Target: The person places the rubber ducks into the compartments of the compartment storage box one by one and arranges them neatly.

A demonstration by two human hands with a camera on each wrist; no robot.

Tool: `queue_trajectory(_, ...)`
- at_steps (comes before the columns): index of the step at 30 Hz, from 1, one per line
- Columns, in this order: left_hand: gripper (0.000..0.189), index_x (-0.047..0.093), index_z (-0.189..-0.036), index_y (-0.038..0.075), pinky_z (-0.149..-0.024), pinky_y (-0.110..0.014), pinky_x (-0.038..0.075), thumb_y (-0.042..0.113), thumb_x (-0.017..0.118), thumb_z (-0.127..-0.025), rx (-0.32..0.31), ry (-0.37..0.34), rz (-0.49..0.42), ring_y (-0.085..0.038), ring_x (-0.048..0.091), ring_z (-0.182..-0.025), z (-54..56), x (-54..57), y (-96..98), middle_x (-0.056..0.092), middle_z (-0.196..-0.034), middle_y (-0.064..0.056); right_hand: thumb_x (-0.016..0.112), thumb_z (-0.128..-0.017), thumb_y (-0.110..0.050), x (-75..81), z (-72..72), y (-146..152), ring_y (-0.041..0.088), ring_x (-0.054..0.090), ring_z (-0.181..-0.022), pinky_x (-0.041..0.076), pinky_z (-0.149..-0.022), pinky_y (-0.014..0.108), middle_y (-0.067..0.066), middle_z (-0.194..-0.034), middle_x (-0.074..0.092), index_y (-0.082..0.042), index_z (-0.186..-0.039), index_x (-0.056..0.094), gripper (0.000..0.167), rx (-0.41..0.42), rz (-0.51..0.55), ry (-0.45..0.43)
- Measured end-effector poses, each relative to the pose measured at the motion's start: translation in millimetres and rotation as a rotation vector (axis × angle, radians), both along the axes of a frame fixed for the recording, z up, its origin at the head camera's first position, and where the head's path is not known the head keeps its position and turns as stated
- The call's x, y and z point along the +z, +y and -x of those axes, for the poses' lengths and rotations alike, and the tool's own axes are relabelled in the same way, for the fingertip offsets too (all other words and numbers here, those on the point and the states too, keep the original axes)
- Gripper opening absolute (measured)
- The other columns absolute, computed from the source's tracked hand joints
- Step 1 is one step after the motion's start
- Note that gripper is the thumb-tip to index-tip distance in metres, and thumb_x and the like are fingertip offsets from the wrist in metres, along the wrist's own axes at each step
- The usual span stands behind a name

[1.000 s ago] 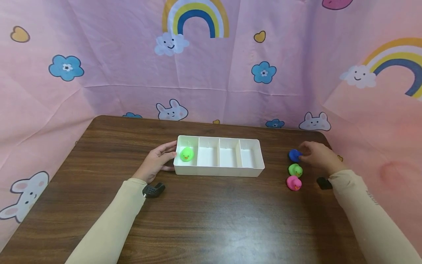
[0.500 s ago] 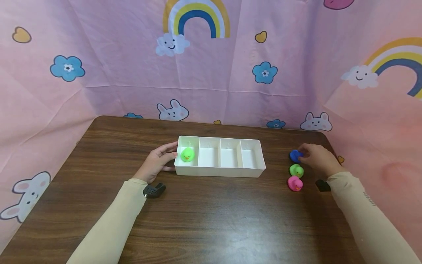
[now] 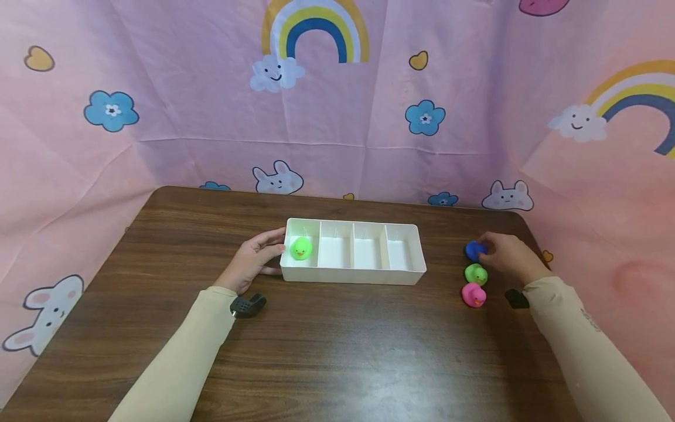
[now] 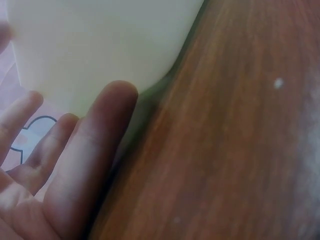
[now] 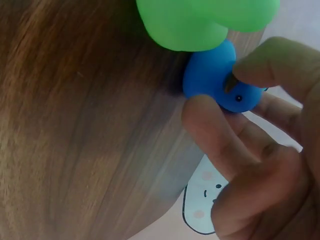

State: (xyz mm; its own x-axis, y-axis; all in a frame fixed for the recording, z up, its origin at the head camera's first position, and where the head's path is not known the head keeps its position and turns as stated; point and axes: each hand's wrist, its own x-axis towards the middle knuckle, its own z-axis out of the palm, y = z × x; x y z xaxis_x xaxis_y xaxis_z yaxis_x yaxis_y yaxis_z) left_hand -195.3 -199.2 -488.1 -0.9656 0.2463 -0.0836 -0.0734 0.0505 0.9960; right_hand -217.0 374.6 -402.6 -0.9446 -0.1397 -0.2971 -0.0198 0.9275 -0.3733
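A white box [image 3: 352,275] divided into compartments stands on the table, with a bright green rubber duck [image 3: 301,248] in its leftmost compartment. My left hand [image 3: 257,258] touches the box's left end, its fingers fairly straight; the left wrist view has the thumb [image 4: 107,125] against the white wall. At the far right my right hand [image 3: 508,255] pinches a blue rubber duck [image 3: 475,251] between thumb and fingers. In the right wrist view this blue duck [image 5: 207,72] lies on its side, low at the table. A green duck [image 3: 476,274] and a pink duck [image 3: 474,295] sit just nearer.
The dark wooden table [image 3: 337,346] has its back edge against a pink cloth [image 3: 337,117] printed with rainbows, flowers and rabbits. The cloth also hangs along both sides. A black wrist device [image 3: 248,306] sits by the left cuff, another [image 3: 517,299] by the right.
The whole head view has shifted slightly right and down. The right hand's fingers stay at the blue duck, and the left hand stays at the box's end.
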Motion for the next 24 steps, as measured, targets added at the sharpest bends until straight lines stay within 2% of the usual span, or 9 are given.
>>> queue_trajectory(16,0.055,0.047,-0.155,0.013,-0.086,-0.044,0.063,0.030,0.063,-0.105,0.000,0.007,0.004,-0.024,0.064,-0.121,0.3,-1.9,0.3,0.051,-0.153,-0.015,0.070,-0.099,-0.018,-3.1,2.0,3.8,0.048,0.063,-0.111,0.052,-0.096,0.066,0.033,-0.123,0.064,0.006,-0.131,0.059,0.041,0.056,-0.041,0.076)
queue_trajectory(24,0.056,0.047,-0.155,0.013,-0.086,-0.045,0.063,0.031,0.064,-0.105,0.002,0.005,0.004,-0.027,0.062,-0.124,2.1,-3.9,-0.3,0.051,-0.152,-0.014,0.071,-0.098,-0.019,-3.8,3.3,4.2,0.046,0.063,-0.111,0.052,-0.096,0.066,0.031,-0.122,0.066,0.004,-0.130,0.061,0.041,0.063,-0.058,0.092)
